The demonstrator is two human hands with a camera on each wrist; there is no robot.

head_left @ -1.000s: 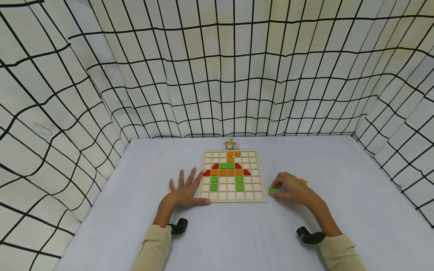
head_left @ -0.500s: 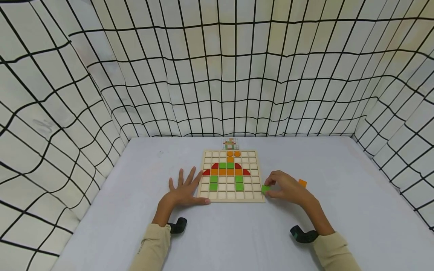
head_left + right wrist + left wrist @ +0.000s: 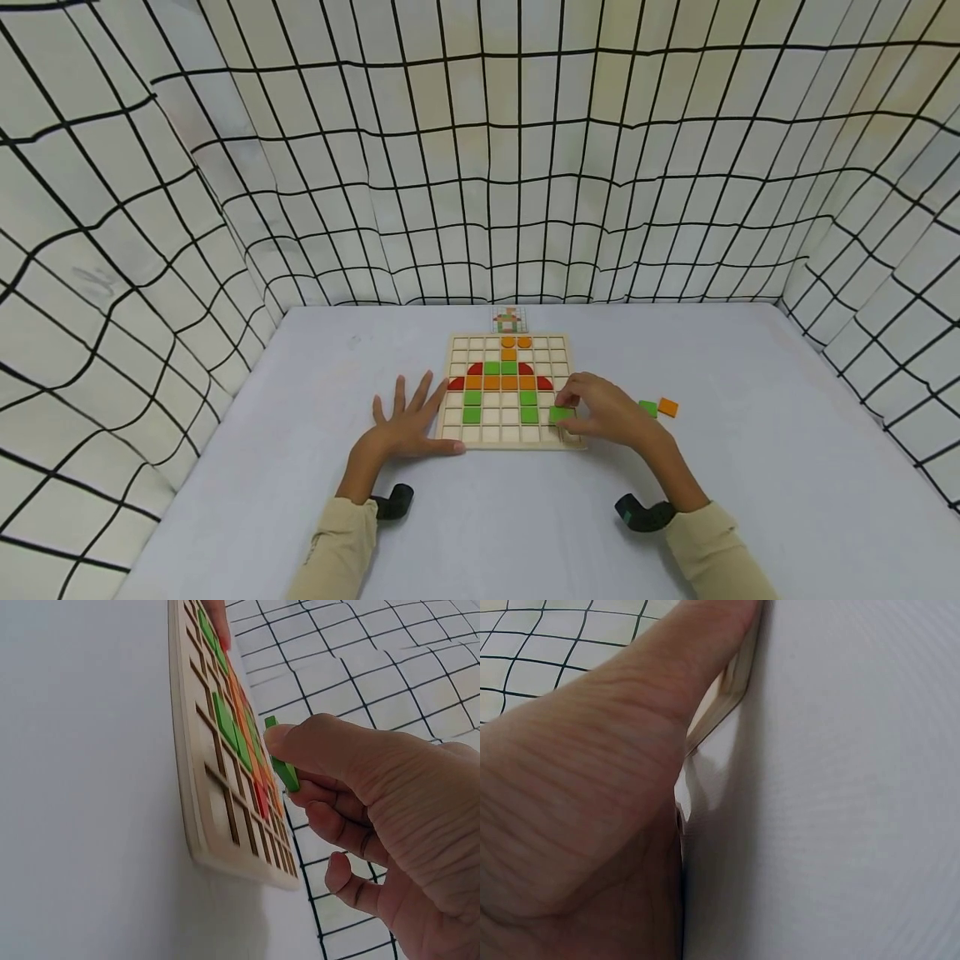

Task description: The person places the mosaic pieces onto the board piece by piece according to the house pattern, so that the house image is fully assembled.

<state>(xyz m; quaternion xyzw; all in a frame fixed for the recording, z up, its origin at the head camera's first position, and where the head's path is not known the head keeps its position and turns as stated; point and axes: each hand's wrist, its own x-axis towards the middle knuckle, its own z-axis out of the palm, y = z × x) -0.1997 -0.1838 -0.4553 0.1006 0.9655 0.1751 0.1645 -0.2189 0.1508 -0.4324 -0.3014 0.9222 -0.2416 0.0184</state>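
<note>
A wooden grid board (image 3: 491, 433) lies on the white table, its cells partly filled with green and orange squares, orange discs and red rounded pieces. Between thumb and fingertips my right hand (image 3: 606, 410) pinches a green square tile (image 3: 559, 414) above the board's right columns. The right wrist view shows that green tile (image 3: 285, 772) tilted and clear of the board's surface. My left hand (image 3: 405, 427) rests spread at the board's left side, thumb on the near left corner. The thumb (image 3: 682, 660) also crosses the board's edge in the left wrist view.
Beside the right wrist lie a loose green tile (image 3: 648, 408) and an orange tile (image 3: 668, 407). A small printed pattern card (image 3: 510, 320) sits just beyond the board's far edge. White walls with black netting (image 3: 517, 167) enclose the table's far side and flanks.
My right hand has moved left with the green tile, from the table right of the board to over its right columns. A second green tile now shows beside the orange one. The left hand stays put.
</note>
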